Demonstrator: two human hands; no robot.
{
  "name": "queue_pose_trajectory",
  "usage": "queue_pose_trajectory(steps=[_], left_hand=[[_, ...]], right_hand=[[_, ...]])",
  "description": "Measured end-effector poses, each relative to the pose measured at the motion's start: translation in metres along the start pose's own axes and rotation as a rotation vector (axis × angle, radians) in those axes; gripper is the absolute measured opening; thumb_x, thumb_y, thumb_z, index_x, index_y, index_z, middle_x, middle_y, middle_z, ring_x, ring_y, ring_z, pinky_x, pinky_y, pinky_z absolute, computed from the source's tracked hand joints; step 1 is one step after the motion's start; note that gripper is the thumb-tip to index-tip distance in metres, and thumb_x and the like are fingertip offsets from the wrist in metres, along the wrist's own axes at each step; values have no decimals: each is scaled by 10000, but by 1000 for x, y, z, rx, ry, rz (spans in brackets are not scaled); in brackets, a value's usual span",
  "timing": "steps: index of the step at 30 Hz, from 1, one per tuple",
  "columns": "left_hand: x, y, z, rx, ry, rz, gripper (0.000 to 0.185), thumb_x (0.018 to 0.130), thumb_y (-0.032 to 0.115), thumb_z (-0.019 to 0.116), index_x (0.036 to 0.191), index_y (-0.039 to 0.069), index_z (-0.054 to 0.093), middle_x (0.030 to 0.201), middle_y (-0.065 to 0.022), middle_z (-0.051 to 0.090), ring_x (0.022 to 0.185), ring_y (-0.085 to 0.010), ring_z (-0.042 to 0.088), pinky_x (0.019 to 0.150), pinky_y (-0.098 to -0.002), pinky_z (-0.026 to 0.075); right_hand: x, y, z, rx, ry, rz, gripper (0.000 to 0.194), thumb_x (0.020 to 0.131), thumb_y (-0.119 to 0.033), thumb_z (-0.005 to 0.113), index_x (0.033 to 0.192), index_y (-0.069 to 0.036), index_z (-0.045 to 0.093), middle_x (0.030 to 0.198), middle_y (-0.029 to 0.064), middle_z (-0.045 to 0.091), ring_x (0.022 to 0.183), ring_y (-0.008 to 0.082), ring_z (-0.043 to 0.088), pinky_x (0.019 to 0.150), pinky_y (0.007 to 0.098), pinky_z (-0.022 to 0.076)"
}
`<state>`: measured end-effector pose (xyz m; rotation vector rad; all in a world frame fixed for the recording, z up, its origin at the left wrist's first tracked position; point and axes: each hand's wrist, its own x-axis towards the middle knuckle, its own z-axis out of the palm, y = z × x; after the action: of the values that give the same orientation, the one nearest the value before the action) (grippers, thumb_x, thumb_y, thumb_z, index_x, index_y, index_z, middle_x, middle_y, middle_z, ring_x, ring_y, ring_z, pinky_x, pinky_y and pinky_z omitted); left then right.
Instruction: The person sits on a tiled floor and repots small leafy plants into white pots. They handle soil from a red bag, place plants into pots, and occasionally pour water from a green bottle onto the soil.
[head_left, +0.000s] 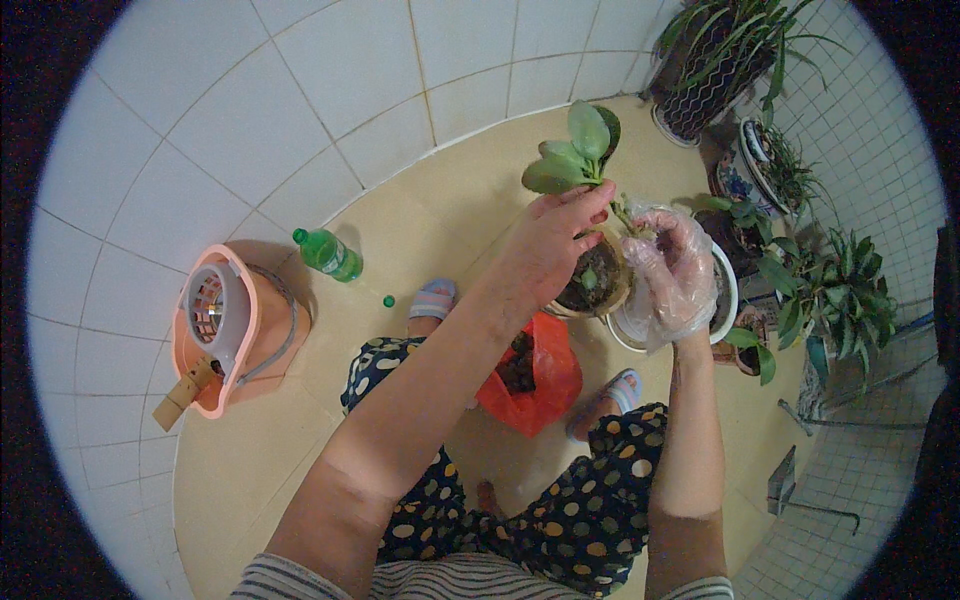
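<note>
A leafy green cutting (576, 156) is held up over the pots, its broad leaves pointing away from me. My left hand (551, 236), bare, has its thumb and fingers on the stem just below the leaves. My right hand (670, 266) wears a clear plastic glove and pinches the lower end of the stem. Beneath my hands stands a tan round pot (624, 281) of dark soil with a small green sprout in it. A white round pot (729, 281) is partly hidden behind the gloved hand. Between my feet a red plastic bag (559, 379) holds dark soil.
To the left stand a pink mop bucket (281, 337) with a grey wringer and a green plastic bottle (330, 255); its green cap (388, 301) lies nearby. Several potted plants (844, 289) line the right wall. A tiled wall (465, 67) bounds the far side.
</note>
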<state>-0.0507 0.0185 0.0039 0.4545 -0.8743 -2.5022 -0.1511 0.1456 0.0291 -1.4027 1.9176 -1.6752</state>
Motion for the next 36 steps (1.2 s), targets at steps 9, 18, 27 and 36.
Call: queue_pose_trajectory(steps=[9,18,27,36], left_hand=[[-1,-3,1,-24,-43,54,254,895,196,563,1122,85,541,1066,-25,551,1018,-168,495,939,-363,394],[-1,-9,-1,-276,-229,-50,308,888,207,568,1168,97,502,1125,-54,513,1059,-186,467,958,-362,364],[2,-23,11,-462,-291,-137,296,918,294,517,1145,104,497,1107,-63,535,1063,-209,492,961,-385,377],[0,-19,9,-250,-149,23,243,947,253,459,1124,98,518,1037,-54,568,1004,-202,529,889,-377,419]], right_hand=[[-4,2,10,421,102,115,394,764,-3,666,1134,-24,530,864,-10,528,737,71,501,668,216,442],[-5,0,11,334,264,187,276,782,-40,681,1024,-21,551,838,17,587,739,75,543,640,223,466],[-8,1,16,103,306,88,242,752,-61,715,943,-14,573,867,50,611,777,108,568,687,245,471],[-4,2,20,536,256,266,174,825,-69,594,984,-1,575,940,115,630,803,172,615,704,284,500]])
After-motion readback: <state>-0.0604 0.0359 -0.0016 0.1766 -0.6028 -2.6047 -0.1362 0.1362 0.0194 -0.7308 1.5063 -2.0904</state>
